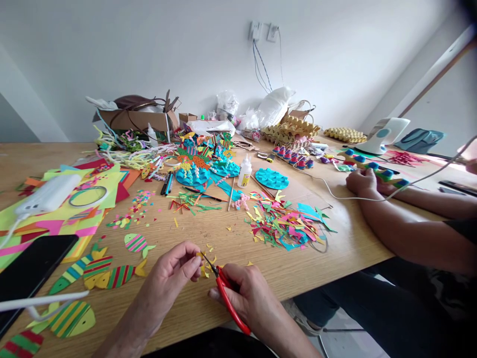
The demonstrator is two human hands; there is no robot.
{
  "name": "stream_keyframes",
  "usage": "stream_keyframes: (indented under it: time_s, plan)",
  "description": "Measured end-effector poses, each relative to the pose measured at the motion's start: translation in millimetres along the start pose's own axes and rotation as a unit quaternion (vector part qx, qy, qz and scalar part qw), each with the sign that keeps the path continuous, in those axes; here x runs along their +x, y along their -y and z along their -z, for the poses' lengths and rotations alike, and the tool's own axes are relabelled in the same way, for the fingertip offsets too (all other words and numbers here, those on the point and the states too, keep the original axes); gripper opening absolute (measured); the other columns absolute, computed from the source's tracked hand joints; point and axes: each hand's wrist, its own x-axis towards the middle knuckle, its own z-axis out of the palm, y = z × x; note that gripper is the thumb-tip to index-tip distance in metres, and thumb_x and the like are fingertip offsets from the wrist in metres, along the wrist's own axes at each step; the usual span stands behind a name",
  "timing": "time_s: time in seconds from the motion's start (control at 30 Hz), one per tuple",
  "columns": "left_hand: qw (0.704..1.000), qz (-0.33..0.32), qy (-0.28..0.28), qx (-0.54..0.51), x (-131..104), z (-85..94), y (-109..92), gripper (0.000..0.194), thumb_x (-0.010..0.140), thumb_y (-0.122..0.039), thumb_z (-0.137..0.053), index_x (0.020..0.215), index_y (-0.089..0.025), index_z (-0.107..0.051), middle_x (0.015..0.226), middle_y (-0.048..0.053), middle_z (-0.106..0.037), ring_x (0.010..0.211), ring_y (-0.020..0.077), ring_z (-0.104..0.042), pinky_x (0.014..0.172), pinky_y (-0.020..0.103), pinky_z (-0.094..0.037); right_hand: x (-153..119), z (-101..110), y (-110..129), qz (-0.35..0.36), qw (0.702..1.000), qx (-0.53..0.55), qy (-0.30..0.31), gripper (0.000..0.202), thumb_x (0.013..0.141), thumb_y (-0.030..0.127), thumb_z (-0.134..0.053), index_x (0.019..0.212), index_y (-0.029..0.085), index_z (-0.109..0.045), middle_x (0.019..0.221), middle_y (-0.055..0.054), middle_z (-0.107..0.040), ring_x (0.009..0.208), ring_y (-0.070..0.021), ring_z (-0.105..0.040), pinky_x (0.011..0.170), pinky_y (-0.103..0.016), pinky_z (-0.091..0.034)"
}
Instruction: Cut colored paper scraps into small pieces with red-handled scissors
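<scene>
My right hand [249, 291] grips a pair of scissors [229, 301] with red handles, its blades pointing up and left. My left hand [181, 271] pinches a small piece of yellow paper [200, 259] between thumb and fingers, right at the scissor tips. Yellow paper snippets [209, 258] lie on the table just behind the blades. To the left are several striped paper fish, among them a pink and green fish [136, 242], a red and green fish [121, 276] and a yellow and green fish [73, 319].
A heap of coloured paper scraps [286, 223] lies ahead to the right, near a glue bottle [245, 171] and a blue painted egg-carton piece [272, 178]. A black phone [37, 268] and coloured sheets [108, 199] are at left. Another person's hands [363, 181] hold a painted carton strip [383, 171].
</scene>
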Motion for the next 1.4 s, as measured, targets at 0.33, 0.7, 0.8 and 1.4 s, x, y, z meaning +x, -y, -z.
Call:
stream_keyframes:
  time_s: [0.33, 0.7, 0.8, 1.4]
  plan:
    - [0.999, -0.006, 0.032, 0.023, 1.1, -0.6, 0.5, 0.014, 0.078, -0.023, -0.051, 0.070, -0.016, -0.059, 0.060, -0.003, -0.051, 0.061, 0.0130, -0.047, 0.060, 0.023, -0.040, 0.0, -2.1, 3.4, 0.013, 1.000, -0.018, -0.002, 0.036, 0.079, 0.045, -0.054, 0.058, 0.018, -0.040, 0.052, 0.007, -0.033, 0.049, -0.0073, -0.026, 0.045, -0.020, -0.020]
    - [1.000, 0.001, 0.012, 0.018, 0.4, 0.5, 0.5, 0.013, 0.076, -0.025, -0.054, 0.071, -0.017, -0.061, 0.059, -0.003, -0.052, 0.061, 0.0134, -0.048, 0.059, 0.022, -0.041, -1.6, -1.6, -3.2, 0.013, 1.000, 0.010, 0.006, 0.038, 0.079, 0.044, -0.055, 0.058, 0.017, -0.039, 0.053, 0.008, -0.030, 0.049, -0.0067, -0.024, 0.043, -0.019, -0.018]
    - [1.000, -0.001, 0.006, 0.014, 0.4, 1.0, 1.4, 0.011, 0.076, -0.026, -0.055, 0.071, -0.017, -0.061, 0.059, -0.003, -0.052, 0.061, 0.0136, -0.048, 0.058, 0.022, -0.042, -1.5, -1.5, -2.9, 0.009, 1.000, 0.011, 0.012, 0.038, 0.079, 0.045, -0.055, 0.057, 0.017, -0.040, 0.053, 0.008, -0.029, 0.049, -0.0067, -0.024, 0.043, -0.019, -0.018]
    - [0.998, -0.019, 0.019, 0.049, 0.9, 6.3, 2.9, 0.013, 0.079, -0.025, -0.051, 0.069, -0.018, -0.058, 0.061, -0.003, -0.051, 0.062, 0.0137, -0.048, 0.060, 0.023, -0.040, -3.1, 2.0, 1.0, 0.007, 1.000, -0.011, 0.012, 0.036, 0.080, 0.044, -0.055, 0.059, 0.017, -0.043, 0.052, 0.008, -0.034, 0.049, -0.0070, -0.026, 0.043, -0.019, -0.019]
